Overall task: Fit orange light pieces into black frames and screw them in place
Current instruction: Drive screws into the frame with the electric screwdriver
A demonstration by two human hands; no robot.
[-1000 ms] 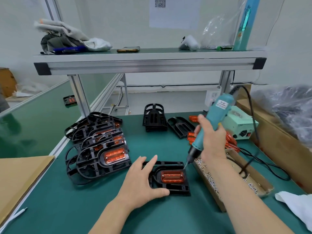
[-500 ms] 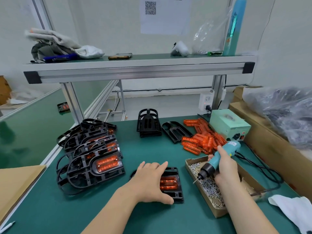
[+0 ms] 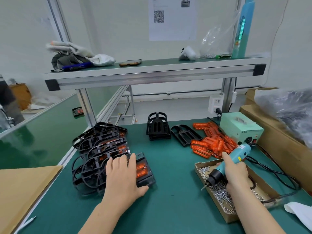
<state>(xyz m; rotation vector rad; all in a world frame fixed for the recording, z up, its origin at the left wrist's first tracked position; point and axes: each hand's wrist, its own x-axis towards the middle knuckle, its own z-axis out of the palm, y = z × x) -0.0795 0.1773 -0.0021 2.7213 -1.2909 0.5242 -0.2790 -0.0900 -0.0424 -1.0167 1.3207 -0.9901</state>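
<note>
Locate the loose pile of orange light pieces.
The orange pile lies right of centre, head view, between the flat black frame and the pale green box.

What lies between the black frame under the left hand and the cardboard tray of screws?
Only bare green mat lies between black frame and cardboard screw tray, per the head view.

On the green worktop, left grip laid flat, fingers straight, over a black frame with an orange light piece seated in it, right against the stack of finished frames. Right grip wrapped round a teal electric screwdriver, bit tilted down and left over the cardboard box of loose screws. Farther back, a heap of orange pieces, empty black frames, a pale green power unit.
</note>
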